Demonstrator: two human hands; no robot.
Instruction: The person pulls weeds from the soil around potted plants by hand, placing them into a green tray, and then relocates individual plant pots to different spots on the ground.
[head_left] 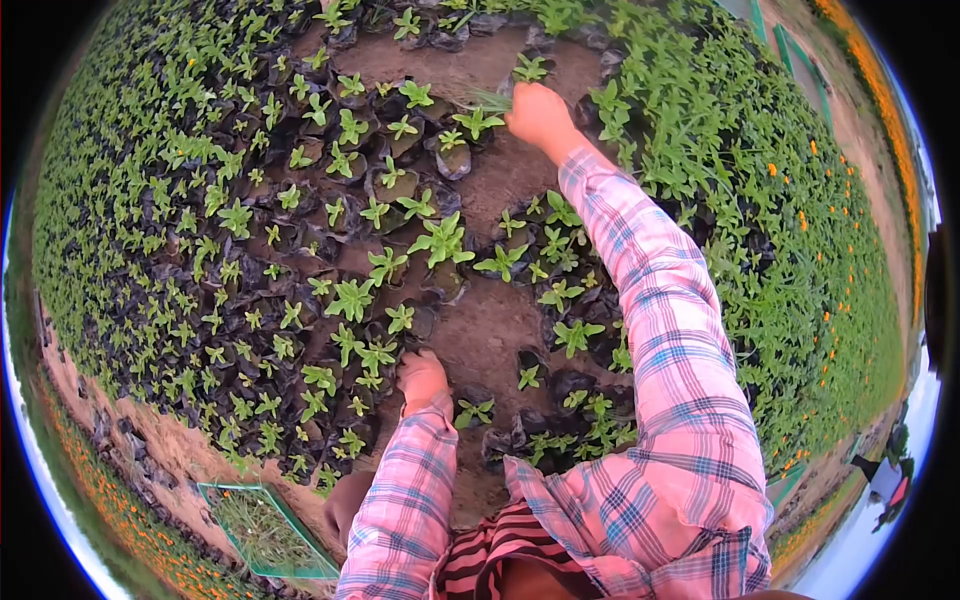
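The fingers of the right hand are curled together and clamped on a tuft of grass, gripping it at its root end just above the soil. The tuft lies at the far end of the bare strip, between 2 seedlings in black bags, well ahead of the body and at full reach of the checked sleeve. Its thin blades fan away from the fist. The long axis runs almost level across the view, with the root end at the fingers and the tips pointing left toward the nearest potted plants. Judging by this grip, the step in hand is weeding: the grass is seized but looks not yet lifted clear of the ground. The next move calls for a steady pull along the line of the blades, low and close to the soil, without knocking over the bags on either side. The left hand sits near the body on the soil beside a row of bags, seemingly bracing. Its fingers are tucked under, and I cannot tell whether they hold anything. A green tray with cut grass in it lies at the lower left, well apart from both hands.
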